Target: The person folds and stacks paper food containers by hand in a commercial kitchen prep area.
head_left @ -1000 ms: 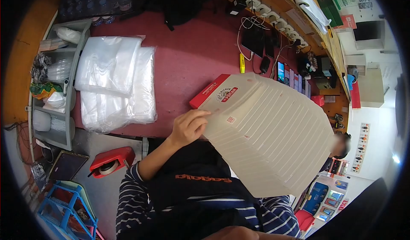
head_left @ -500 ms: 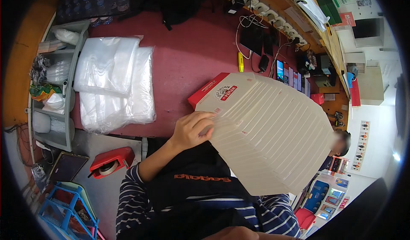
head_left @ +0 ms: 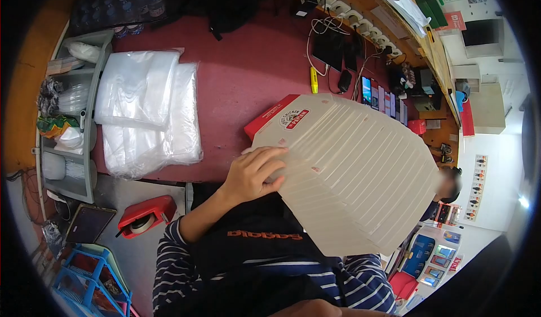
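My left hand (head_left: 256, 171) is at the left edge of a thick fanned stack of flat beige cardboard sheets (head_left: 360, 176), its fingers bent against the edge. The top sheet has a round chicken logo and red lettering, and a red side panel (head_left: 270, 115) shows at its upper left. The stack is tilted over my lap and the red table's near edge. My right hand cannot be seen; the striped right sleeve (head_left: 366, 283) runs up beneath the stack.
Clear plastic bags (head_left: 146, 111) lie on the red table (head_left: 242, 63), beside a grey divided organizer (head_left: 90, 142). A yellow marker (head_left: 314, 80), cables and phones (head_left: 383, 100) sit farther back. A red tape dispenser (head_left: 147, 215) and blue rack (head_left: 90, 280) stand lower left. Another person (head_left: 448, 187) is at the right.
The view has shifted slightly. My left hand stays at the stack's edge, its fingers slightly repositioned, and the stack is almost unmoved.
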Action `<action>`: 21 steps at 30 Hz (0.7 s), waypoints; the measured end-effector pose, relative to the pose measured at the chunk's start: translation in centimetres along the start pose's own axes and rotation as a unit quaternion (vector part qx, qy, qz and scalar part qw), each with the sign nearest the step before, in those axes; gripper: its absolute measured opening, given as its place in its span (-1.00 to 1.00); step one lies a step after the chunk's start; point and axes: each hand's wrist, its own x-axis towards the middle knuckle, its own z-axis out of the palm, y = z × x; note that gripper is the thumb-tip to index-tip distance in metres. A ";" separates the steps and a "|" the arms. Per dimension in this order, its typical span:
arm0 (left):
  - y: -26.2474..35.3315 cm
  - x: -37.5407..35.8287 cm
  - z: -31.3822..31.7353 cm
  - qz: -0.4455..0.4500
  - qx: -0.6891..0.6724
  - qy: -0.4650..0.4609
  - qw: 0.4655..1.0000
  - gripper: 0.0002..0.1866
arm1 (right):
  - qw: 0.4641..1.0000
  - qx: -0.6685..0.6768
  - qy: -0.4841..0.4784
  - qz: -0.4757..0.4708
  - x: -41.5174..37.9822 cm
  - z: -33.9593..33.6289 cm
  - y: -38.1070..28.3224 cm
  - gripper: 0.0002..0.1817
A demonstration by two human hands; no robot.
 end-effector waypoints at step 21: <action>2.6 2.4 -1.4 0.116 0.029 0.017 0.993 -0.84 | 0.999 0.026 0.019 0.002 -0.8 0.3 0.6 -0.78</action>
